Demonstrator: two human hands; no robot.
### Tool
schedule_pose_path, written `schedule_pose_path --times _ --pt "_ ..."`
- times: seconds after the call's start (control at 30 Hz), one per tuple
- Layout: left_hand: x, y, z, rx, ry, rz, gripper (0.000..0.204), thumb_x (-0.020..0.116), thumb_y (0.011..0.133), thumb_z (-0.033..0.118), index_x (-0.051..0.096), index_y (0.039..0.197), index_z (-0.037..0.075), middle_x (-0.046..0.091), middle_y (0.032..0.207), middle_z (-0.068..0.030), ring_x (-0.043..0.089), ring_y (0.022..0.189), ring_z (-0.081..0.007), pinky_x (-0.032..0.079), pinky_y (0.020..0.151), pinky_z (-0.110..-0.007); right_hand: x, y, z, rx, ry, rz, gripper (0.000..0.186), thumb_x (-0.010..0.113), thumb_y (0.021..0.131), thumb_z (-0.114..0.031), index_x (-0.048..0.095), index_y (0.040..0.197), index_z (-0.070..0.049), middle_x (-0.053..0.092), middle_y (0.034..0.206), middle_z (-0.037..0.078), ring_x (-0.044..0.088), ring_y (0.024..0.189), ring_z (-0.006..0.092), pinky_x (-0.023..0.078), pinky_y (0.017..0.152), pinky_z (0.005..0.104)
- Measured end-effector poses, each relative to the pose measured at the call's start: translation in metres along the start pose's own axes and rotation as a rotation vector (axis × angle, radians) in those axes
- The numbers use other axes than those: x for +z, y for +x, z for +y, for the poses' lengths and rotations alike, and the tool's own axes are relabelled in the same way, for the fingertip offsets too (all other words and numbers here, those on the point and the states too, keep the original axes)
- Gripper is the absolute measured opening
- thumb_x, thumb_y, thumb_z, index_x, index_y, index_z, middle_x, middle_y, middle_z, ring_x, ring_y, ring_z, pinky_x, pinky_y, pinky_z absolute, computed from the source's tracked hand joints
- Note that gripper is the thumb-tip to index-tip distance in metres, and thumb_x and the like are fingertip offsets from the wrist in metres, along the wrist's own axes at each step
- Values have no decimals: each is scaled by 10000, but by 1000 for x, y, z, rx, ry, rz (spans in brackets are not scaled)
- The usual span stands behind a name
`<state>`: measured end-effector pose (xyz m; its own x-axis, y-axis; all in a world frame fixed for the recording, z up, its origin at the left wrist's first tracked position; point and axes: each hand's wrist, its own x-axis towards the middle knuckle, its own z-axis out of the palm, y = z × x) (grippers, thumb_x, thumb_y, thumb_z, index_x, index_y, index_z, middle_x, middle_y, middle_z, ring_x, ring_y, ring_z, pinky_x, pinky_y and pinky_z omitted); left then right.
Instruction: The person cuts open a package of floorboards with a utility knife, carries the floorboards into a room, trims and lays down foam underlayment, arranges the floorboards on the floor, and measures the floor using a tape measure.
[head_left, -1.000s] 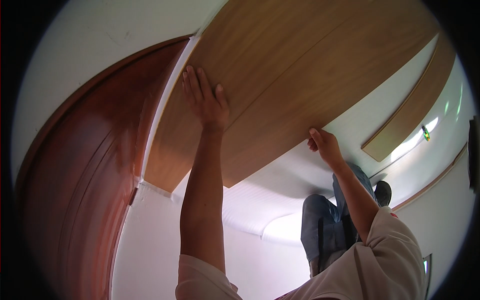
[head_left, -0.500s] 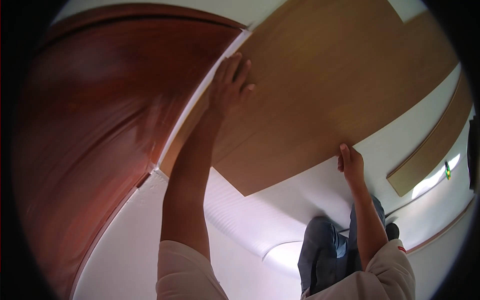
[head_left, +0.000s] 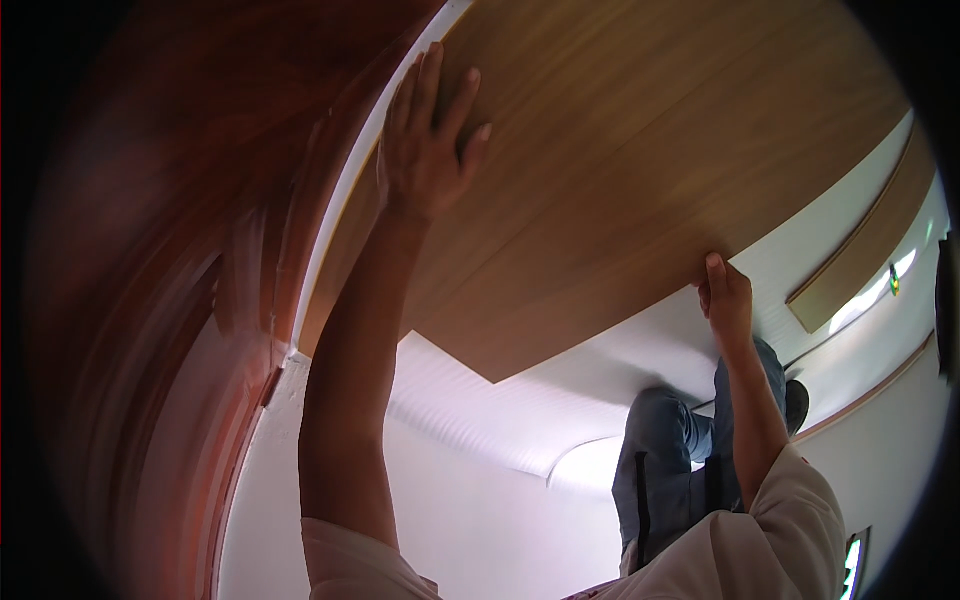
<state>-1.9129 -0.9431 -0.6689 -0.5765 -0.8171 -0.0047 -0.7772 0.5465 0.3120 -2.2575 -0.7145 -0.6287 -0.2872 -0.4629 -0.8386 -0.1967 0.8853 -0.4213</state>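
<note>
A large brown wood-grain panel (head_left: 620, 190) fills the upper middle, with a notched corner at its near end. My left hand (head_left: 428, 140) lies flat on its face beside the far left edge, fingers stretched and spread. My right hand (head_left: 728, 298) grips the panel's near right edge, its thumb on the face and the other fingers curled, partly hidden at the edge. Along the panel's left side runs a narrow white strip (head_left: 352, 190), close to my left fingertips.
Glossy red-brown woodwork (head_left: 130, 250) stands left of the strip. A narrow wood-grain board (head_left: 850, 265) lies at the right on a white surface, near a small green-and-yellow item (head_left: 894, 280). My legs in blue jeans (head_left: 655, 470) are below the panel.
The view has shifted, and the red-brown woodwork sits farther left. My left hand appears higher and left along the panel's edge, fingers more spread. My right hand keeps its grip.
</note>
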Motion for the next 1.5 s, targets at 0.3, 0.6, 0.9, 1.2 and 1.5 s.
schedule_pose_path --times 0.3,0.6,0.9,1.2,1.5 --pt "-7 -2 -3 28 -3 27 555 638 889 310 528 1404 134 322 1554 -211 387 1371 -437 374 1107 -508 4 -1 -18 117 1 -12 591 445 1034 -494 593 706 -24 470 476 10 416 384 85 292 363 250" --pt "-7 0 -1 6 8 -14 557 625 888 396 548 1393 175 308 1569 -192 341 1420 -384 340 1142 -475 -1 11 -9 118 57 -9 572 485 1029 -448 597 681 -7 537 506 58 517 428 132 400 437 294" --pt "-8 7 0 22 -2 0 501 551 946 353 557 1378 99 334 1558 -207 346 1421 -397 327 1149 -486 -23 11 -37 197 -62 -60 494 523 1022 -391 613 743 6 569 531 76 574 461 192 483 519 339" --pt "-12 8 5 -6 -10 -52 519 562 929 293 517 1399 79 305 1570 -213 313 1434 -409 293 1165 -500 -106 143 -118 -746 -666 772 477 554 968 -265 478 1395 -66 413 1497 168 376 1378 376 339 1119 459" --pt "-21 3 11 -106 -18 -115 567 641 819 194 551 1375 118 285 1579 -198 287 1448 -383 275 1176 -496 -100 150 -116 -884 -748 761 572 493 941 -217 397 1471 -24 332 1552 187 291 1442 365 221 1184 513"
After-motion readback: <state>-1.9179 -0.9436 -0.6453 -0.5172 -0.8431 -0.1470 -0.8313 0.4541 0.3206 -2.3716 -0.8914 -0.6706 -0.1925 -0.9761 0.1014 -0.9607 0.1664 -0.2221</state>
